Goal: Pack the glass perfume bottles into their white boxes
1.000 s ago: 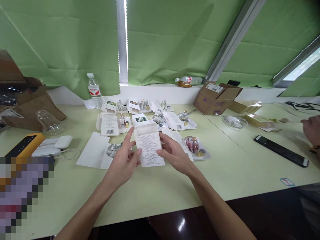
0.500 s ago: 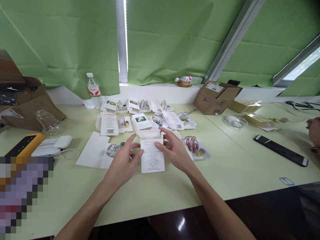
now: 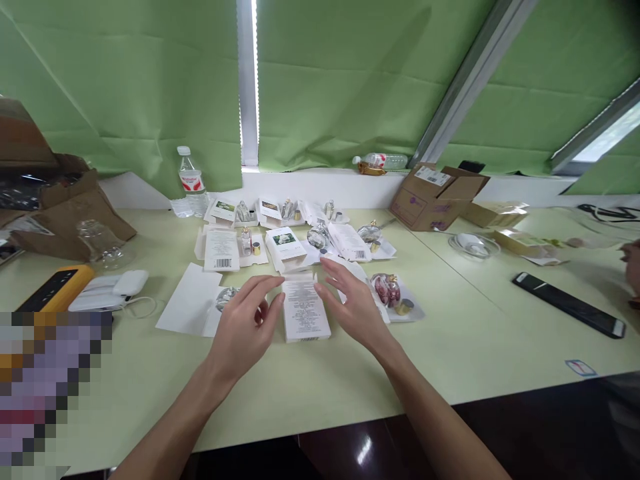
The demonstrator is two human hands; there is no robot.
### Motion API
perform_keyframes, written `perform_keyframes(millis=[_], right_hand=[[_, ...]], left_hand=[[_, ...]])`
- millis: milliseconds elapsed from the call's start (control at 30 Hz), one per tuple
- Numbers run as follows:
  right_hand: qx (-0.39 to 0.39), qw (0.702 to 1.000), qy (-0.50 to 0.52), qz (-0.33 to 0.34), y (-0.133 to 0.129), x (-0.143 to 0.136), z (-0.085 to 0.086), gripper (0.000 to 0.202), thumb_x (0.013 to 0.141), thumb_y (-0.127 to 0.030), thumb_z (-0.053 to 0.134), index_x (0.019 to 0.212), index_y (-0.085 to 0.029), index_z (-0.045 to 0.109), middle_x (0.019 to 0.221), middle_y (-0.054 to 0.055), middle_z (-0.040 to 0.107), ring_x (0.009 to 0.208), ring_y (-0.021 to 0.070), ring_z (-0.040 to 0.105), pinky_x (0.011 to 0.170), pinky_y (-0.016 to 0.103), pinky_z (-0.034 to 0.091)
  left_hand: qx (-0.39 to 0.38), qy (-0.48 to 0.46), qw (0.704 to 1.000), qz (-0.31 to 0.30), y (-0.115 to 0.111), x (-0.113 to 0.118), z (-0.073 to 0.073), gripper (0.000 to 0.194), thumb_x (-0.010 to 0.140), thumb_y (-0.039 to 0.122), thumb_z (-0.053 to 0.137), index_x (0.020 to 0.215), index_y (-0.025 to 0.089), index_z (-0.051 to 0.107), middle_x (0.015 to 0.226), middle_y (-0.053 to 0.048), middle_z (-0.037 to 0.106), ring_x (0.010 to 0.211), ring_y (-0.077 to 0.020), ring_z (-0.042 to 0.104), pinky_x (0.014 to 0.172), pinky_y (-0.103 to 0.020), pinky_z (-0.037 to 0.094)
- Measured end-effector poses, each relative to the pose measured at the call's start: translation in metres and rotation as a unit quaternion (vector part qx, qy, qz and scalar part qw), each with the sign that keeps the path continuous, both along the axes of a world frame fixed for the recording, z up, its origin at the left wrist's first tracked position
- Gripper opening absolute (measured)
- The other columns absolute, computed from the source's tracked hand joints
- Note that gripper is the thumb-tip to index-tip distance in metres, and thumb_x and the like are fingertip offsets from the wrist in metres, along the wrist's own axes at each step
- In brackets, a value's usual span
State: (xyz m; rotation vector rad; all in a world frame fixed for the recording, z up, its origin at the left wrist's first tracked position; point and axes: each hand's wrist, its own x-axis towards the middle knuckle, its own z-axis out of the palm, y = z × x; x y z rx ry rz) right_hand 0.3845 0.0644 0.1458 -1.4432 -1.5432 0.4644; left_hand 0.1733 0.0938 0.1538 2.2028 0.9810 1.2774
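Note:
A small white carton printed with lines of text lies on the table between my hands, its far end partly hidden behind my fingertips. My left hand is at its left edge, fingers bent and thumb apart, the fingertips at the far left corner; whether they touch cannot be made out. On the other side, my right hand has its fingers spread beside the far right corner. Near my left hand are a clear glass bottle and an opened white carton. A pink glass bottle with a gold cap lies right of my right hand.
Several opened white cartons with small glass bottles stand in rows behind. A brown cardboard box is back right, a black phone at right. A paper bag and yellow device are left. Another person's hand shows at the right edge.
The carton's far end, upright and gaping before, now looks folded lower, and its near edge shows. My right fingers have moved off its top face to the right.

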Motion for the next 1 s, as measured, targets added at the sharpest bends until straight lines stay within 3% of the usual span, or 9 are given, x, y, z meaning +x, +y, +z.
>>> perform_keyframes(millis=[133,267,400,533,633,800,1000], right_hand=[[0.038,0.998,-0.053,-0.005,-0.001,-0.001,0.004,0.037,0.092,-0.035,0.056,0.128,-0.028,0.058,0.135,0.004,0.057,0.125,0.0241,0.054,0.101,0.042,0.050],[0.074,0.992,-0.103,0.008,-0.002,-0.003,0.007,0.028,0.092,-0.031,0.056,0.119,-0.026,0.064,0.123,0.005,0.065,0.119,0.0235,0.057,0.100,0.042,0.049],[0.111,0.983,-0.137,0.047,-0.004,-0.008,0.005,0.023,0.092,-0.026,0.056,0.114,-0.023,0.065,0.116,0.006,0.068,0.111,0.0222,0.062,0.095,0.040,0.051],[0.152,0.967,-0.184,0.093,-0.006,-0.016,0.000,0.023,0.092,-0.022,0.056,0.113,-0.020,0.065,0.113,0.008,0.068,0.107,0.0223,0.062,0.094,0.040,0.050],[0.165,0.952,-0.221,0.133,-0.007,-0.024,-0.001,0.023,0.092,-0.020,0.056,0.113,-0.020,0.065,0.112,0.008,0.068,0.106,0.0220,0.062,0.096,0.041,0.048],[0.162,0.935,-0.251,0.189,-0.016,-0.050,0.001,0.020,0.092,-0.020,0.054,0.108,-0.018,0.065,0.112,0.008,0.067,0.105,0.0216,0.060,0.093,0.040,0.048],[0.108,0.895,-0.367,0.227,-0.034,-0.102,-0.008,0.023,0.095,-0.025,0.047,0.104,-0.013,0.065,0.110,0.011,0.066,0.108,0.0265,0.057,0.093,0.041,0.048]], left_hand=[[0.067,-0.034,0.997,0.023,0.006,-0.008,0.003,0.018,0.090,0.017,0.058,0.106,0.022,0.064,0.103,-0.002,0.064,0.056,-0.0052,0.050,0.052,-0.021,0.046],[0.066,-0.017,0.996,0.061,0.015,-0.027,0.008,0.017,0.090,0.022,0.059,0.106,0.022,0.065,0.107,-0.002,0.063,0.055,-0.0047,0.049,0.054,-0.023,0.047],[0.022,0.062,0.993,0.097,0.029,-0.055,0.010,0.027,0.089,0.036,0.060,0.114,0.025,0.061,0.116,-0.002,0.061,0.057,-0.0060,0.048,0.058,-0.024,0.048],[-0.023,0.195,0.977,0.078,0.041,-0.076,0.005,0.048,0.082,0.053,0.063,0.123,0.029,0.056,0.120,-0.001,0.060,0.062,-0.0102,0.050,0.062,-0.027,0.048],[-0.036,0.246,0.967,0.056,0.046,-0.082,-0.004,0.055,0.081,0.057,0.063,0.129,0.032,0.051,0.127,0.000,0.058,0.067,-0.0120,0.054,0.067,-0.028,0.048],[-0.058,0.258,0.964,0.028,0.049,-0.083,-0.016,0.042,0.085,0.047,0.061,0.124,0.032,0.056,0.122,0.001,0.061,0.074,-0.0143,0.060,0.068,-0.027,0.047],[-0.065,0.260,0.963,0.020,0.050,-0.084,-0.017,0.039,0.085,0.044,0.061,0.122,0.033,0.057,0.114,0.002,0.066,0.080,-0.0172,0.063,0.068,-0.027,0.047]])
